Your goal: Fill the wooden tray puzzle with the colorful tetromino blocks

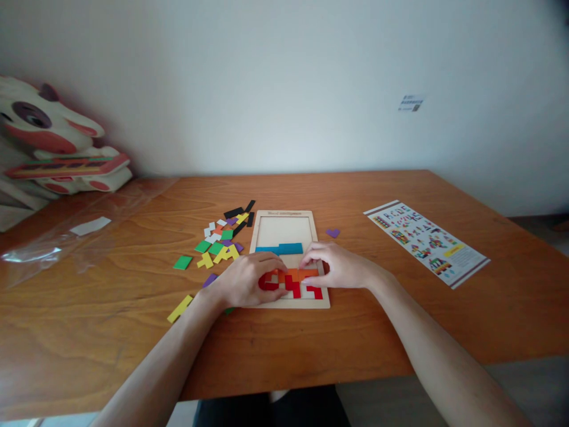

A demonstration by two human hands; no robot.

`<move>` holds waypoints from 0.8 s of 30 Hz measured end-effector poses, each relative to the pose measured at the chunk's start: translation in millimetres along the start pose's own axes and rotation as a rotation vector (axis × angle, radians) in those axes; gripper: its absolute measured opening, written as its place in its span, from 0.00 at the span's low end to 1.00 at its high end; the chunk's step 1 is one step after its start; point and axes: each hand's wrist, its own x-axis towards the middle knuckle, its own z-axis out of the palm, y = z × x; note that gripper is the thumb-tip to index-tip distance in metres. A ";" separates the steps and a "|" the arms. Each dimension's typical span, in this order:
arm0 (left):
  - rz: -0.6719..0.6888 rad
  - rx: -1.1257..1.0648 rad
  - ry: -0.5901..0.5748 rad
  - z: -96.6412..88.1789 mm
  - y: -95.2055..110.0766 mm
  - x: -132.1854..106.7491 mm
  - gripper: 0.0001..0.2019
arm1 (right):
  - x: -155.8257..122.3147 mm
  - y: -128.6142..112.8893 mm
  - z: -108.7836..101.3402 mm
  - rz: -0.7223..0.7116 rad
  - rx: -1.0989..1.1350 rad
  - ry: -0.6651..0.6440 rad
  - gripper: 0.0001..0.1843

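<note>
A wooden puzzle tray (262,228) lies in the middle of the table. Red pieces (296,289) fill its near end, an orange piece (297,274) sits above them, and a blue piece (281,249) lies across the middle. My left hand (246,280) rests on the tray's left edge, fingers curled down over the red and orange pieces. My right hand (335,265) is at the tray's right edge, fingertips pinched on the orange piece's right end.
Loose coloured pieces (217,243) lie scattered left of the tray, a yellow one (180,308) nearer me, a purple one (333,232) to the right. A printed sheet (427,240) lies at right. Clear plastic wrap (66,237) and stacked panda-faced items (48,142) are far left.
</note>
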 end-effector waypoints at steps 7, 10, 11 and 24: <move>-0.029 -0.091 0.003 4.5 1.8 0.3 0.13 | 0.6 1.7 2.0 -0.022 0.010 0.007 0.11; -0.050 -0.110 0.003 3.5 2.0 -0.1 0.14 | 0.3 2.3 1.6 -0.025 0.017 0.003 0.10; -0.053 -0.114 0.003 2.4 2.2 -0.2 0.14 | 0.1 2.8 1.4 -0.025 0.022 -0.001 0.09; -0.137 -0.078 0.025 -5.3 3.6 -0.8 0.11 | -0.2 1.8 1.7 -0.010 0.020 0.010 0.07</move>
